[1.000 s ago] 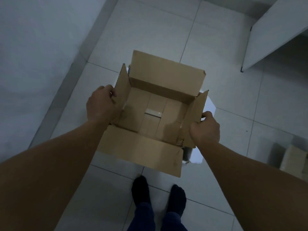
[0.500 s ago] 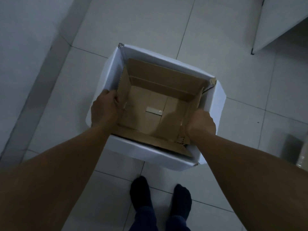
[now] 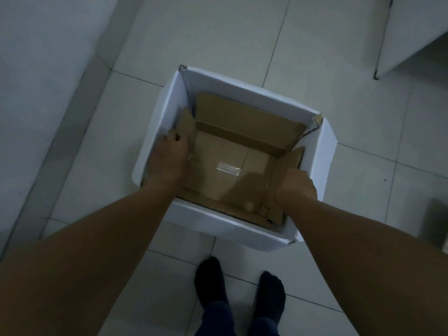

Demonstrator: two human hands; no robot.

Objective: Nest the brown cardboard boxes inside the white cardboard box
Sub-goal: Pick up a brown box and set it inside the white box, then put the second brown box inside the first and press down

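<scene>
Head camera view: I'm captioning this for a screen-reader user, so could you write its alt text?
Seen from above, a brown cardboard box sits open inside a white cardboard box on a tiled floor. The left hand and right hand grip its side flaps. Dark-socked feet stand below.

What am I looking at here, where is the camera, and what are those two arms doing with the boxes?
There is no machine: these are a person's bare arms, filmed by a wide-angle camera worn on the head, looking down at a tiled floor. The dark socked feet at the bottom are the wearer's own. On the floor stands an open white cardboard box. Inside it sits an open brown cardboard box with a strip of clear tape on its bottom. The left hand grips its left flap, and the right hand grips its right flap.
</scene>
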